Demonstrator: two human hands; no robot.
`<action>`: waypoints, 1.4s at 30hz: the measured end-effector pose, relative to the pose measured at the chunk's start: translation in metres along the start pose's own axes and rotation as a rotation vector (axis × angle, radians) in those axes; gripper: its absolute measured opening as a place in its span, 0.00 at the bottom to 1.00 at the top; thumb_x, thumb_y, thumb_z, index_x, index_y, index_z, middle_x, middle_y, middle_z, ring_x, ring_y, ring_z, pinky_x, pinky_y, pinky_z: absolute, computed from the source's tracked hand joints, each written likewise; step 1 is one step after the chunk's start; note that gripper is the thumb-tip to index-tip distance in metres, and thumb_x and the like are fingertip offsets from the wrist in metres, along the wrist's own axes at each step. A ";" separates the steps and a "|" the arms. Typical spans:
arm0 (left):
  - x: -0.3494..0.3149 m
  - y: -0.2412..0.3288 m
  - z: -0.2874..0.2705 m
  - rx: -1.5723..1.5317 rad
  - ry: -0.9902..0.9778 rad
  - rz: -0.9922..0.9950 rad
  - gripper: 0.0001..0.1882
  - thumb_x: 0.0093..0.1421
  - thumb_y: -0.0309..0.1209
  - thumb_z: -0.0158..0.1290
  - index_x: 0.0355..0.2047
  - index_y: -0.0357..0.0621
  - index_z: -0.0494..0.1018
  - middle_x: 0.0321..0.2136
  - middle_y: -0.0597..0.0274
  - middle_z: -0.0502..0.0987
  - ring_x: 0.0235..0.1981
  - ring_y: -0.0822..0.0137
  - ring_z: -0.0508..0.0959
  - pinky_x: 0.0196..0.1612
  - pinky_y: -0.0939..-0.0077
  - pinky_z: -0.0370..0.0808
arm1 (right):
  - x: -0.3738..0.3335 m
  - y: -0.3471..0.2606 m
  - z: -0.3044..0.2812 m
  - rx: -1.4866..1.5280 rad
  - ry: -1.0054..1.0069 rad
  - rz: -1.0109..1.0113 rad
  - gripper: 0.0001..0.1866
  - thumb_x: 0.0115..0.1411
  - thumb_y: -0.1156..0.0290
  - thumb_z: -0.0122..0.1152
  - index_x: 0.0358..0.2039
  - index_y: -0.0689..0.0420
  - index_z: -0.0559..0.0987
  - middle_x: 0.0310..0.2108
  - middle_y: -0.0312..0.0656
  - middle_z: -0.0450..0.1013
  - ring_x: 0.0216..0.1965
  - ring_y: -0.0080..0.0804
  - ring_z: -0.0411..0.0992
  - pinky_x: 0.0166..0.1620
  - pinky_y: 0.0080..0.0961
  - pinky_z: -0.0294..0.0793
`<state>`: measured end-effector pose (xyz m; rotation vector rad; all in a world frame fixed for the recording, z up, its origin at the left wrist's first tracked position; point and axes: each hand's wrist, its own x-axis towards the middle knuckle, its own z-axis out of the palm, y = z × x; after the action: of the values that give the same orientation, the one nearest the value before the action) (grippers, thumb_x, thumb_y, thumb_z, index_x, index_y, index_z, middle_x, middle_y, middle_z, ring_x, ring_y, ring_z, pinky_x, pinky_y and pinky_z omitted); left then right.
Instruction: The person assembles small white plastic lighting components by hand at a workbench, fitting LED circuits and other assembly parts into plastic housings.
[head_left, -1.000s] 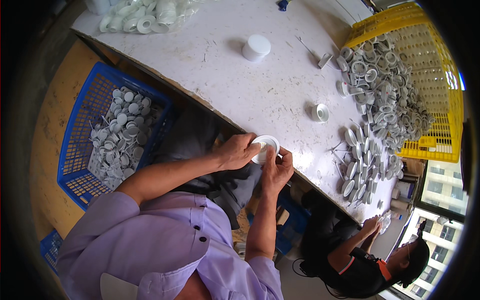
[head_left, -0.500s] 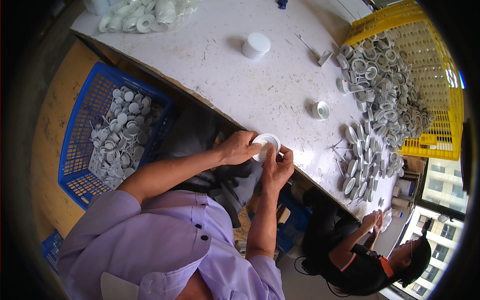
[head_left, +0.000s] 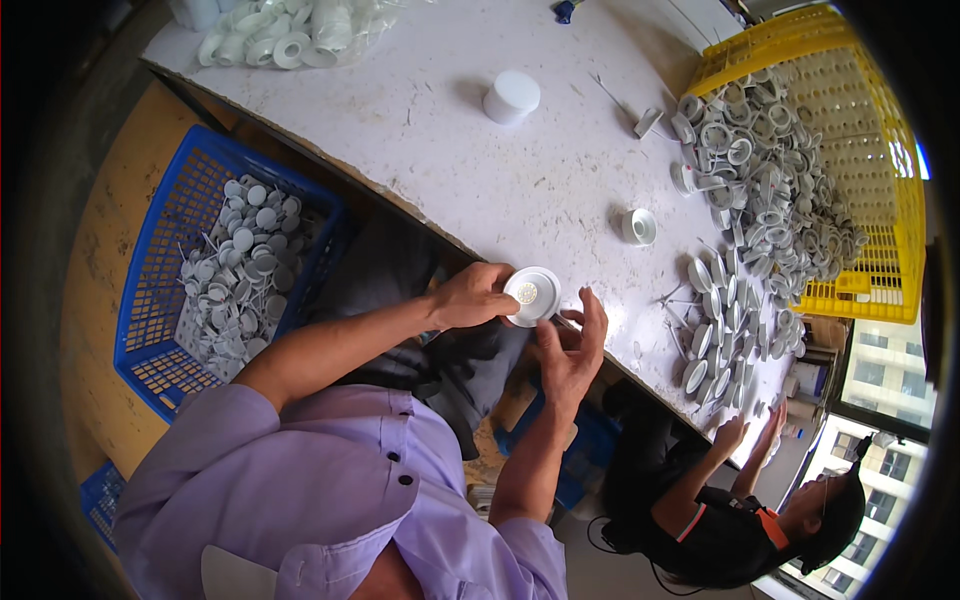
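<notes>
Just off the table's front edge, my left hand (head_left: 474,296) grips a round white downlight housing (head_left: 546,283) by its rim. Its hollow faces up and shows a small disc dotted with LEDs (head_left: 527,293). My right hand (head_left: 573,350) is on the other side of the housing, fingers apart, with the thumb close to the rim. Whether that thumb touches it, I cannot tell. On the white table (head_left: 430,150) lie a stack of white round caps (head_left: 512,96) and a small white cup-shaped part (head_left: 640,227).
Many grey-white lamp parts spill from a tipped yellow crate (head_left: 880,190) at the right. A blue basket (head_left: 150,270) of white discs with wires stands at the left. A clear bag of white rings (head_left: 290,45) lies far left. A co-worker (head_left: 740,520) sits at the right.
My right hand has drawn back to the right and its fingers have spread, uncovering the LED disc. My left hand keeps its grip on the housing. The co-worker's hands have moved apart.
</notes>
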<state>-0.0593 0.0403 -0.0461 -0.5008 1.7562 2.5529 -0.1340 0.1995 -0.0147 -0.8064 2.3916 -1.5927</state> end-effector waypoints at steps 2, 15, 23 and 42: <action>0.002 0.000 0.000 0.000 -0.030 0.013 0.18 0.48 0.27 0.51 0.40 0.31 0.72 0.30 0.56 0.77 0.29 0.72 0.75 0.33 0.78 0.72 | 0.004 -0.002 -0.002 -0.264 -0.101 -0.356 0.48 0.33 0.77 0.76 0.59 0.57 0.63 0.55 0.52 0.61 0.50 0.45 0.65 0.48 0.35 0.70; 0.019 -0.013 0.007 -0.069 -0.257 -0.054 0.19 0.60 0.28 0.49 0.49 0.31 0.64 0.46 0.44 0.73 0.44 0.63 0.77 0.33 0.79 0.74 | 0.058 0.061 -0.109 -0.744 0.263 -0.243 0.37 0.42 0.65 0.71 0.53 0.61 0.68 0.50 0.52 0.67 0.51 0.49 0.63 0.55 0.41 0.61; 0.020 -0.027 0.010 0.045 -0.283 -0.039 0.17 0.61 0.29 0.48 0.48 0.33 0.65 0.46 0.46 0.73 0.42 0.64 0.78 0.32 0.80 0.74 | 0.119 0.107 -0.187 -1.082 0.280 0.151 0.35 0.47 0.47 0.63 0.52 0.55 0.72 0.50 0.48 0.69 0.56 0.44 0.60 0.61 0.41 0.51; 0.016 -0.042 0.009 -0.014 -0.302 -0.102 0.14 0.61 0.25 0.47 0.47 0.35 0.68 0.45 0.52 0.75 0.42 0.67 0.78 0.34 0.81 0.74 | 0.193 0.090 -0.166 -0.450 0.447 -0.013 0.23 0.54 0.62 0.65 0.45 0.63 0.75 0.36 0.47 0.76 0.34 0.33 0.75 0.39 0.23 0.73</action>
<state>-0.0695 0.0616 -0.0853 -0.1854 1.5689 2.4201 -0.3967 0.2602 0.0061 -0.5674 3.1393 -1.3671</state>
